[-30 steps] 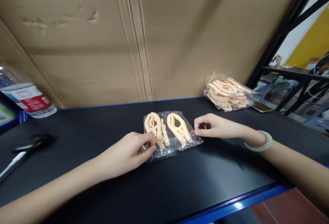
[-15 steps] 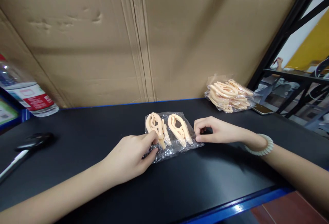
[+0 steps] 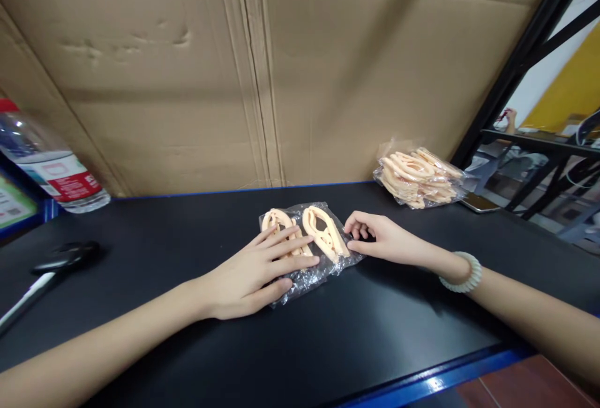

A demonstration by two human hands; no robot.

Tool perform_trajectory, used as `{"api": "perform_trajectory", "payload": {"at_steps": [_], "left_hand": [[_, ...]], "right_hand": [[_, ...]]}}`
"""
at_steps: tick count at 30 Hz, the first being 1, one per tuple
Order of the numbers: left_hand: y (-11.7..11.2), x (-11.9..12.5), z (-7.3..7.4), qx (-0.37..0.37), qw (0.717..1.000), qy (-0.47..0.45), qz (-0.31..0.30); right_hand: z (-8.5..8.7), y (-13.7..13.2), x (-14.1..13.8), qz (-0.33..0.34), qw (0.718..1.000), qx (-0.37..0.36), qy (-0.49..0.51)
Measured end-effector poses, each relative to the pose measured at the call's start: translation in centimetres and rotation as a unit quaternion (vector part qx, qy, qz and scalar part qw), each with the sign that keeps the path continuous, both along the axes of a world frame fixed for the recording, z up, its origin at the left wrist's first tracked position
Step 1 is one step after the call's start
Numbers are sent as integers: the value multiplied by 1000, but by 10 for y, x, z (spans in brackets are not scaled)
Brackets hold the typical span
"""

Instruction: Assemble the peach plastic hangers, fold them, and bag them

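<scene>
Two peach-coloured plastic folding hangers [image 3: 323, 233] lie side by side in a clear plastic bag [image 3: 304, 280] on the black table. My left hand [image 3: 257, 267] rests flat over the bag's left half, fingers spread, and partly hides the left hanger. My right hand [image 3: 375, 236] is at the bag's right edge, its fingers loosely curled and its thumb apart from them. That thumb touches or nearly touches the plastic.
A stack of bagged peach hangers [image 3: 417, 177] sits at the back right, beside a phone [image 3: 480, 202]. At the left are a water bottle [image 3: 65, 177] and a black-headed tool with a white handle [image 3: 60, 261]. Cardboard [image 3: 351, 83] walls the back of the table [image 3: 375, 333].
My left hand has gone from gripping the bag's left edge to lying spread across the left hanger. My right hand and the bag have shifted slightly left, and my right fingertips have parted.
</scene>
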State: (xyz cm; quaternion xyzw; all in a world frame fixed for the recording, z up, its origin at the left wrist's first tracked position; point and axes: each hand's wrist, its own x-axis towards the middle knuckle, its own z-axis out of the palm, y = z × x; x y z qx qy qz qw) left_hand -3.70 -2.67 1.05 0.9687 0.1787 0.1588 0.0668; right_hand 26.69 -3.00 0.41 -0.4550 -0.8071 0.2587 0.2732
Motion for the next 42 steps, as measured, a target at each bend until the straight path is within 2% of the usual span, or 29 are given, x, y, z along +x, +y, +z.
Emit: {"api": "perform_trajectory", "payload": {"at_steps": [5, 12, 16, 18, 20, 22, 26, 29, 32, 36, 39, 42], "left_hand": [[-5, 1, 9, 20, 998, 58, 11], [-32, 12, 8, 75, 974, 79, 198], [-37, 13, 20, 87, 965, 88, 230], [-32, 10, 27, 90, 968, 82, 220], [-23, 6, 32, 87, 977, 73, 182], [-15, 3, 32, 85, 985, 63, 138], [-6, -3, 29, 78, 989, 25, 122], [-5, -4, 31, 47, 993, 60, 89], [1, -9, 37, 14, 992, 106, 63], [18, -23, 43, -34, 993, 101, 50], [29, -33, 42, -63, 991, 104, 57], [33, -34, 34, -68, 989, 100, 80]], "right_hand": [[1, 2, -1, -31, 999, -2, 14], [3, 5, 1, -67, 997, -4, 39], [2, 6, 1, -62, 997, -21, 42], [3, 5, 1, -62, 997, -26, 40], [3, 5, 0, -63, 997, -28, 39], [4, 5, 1, -63, 997, -28, 39], [1, 6, 2, -58, 997, -25, 41], [-1, 5, 0, -49, 998, -8, 37], [0, -1, -5, -10, 999, 37, 21], [5, -12, -10, 55, 996, 75, -8], [6, -14, -10, 61, 995, 81, -15], [6, -12, -8, 57, 995, 84, -12]]}}
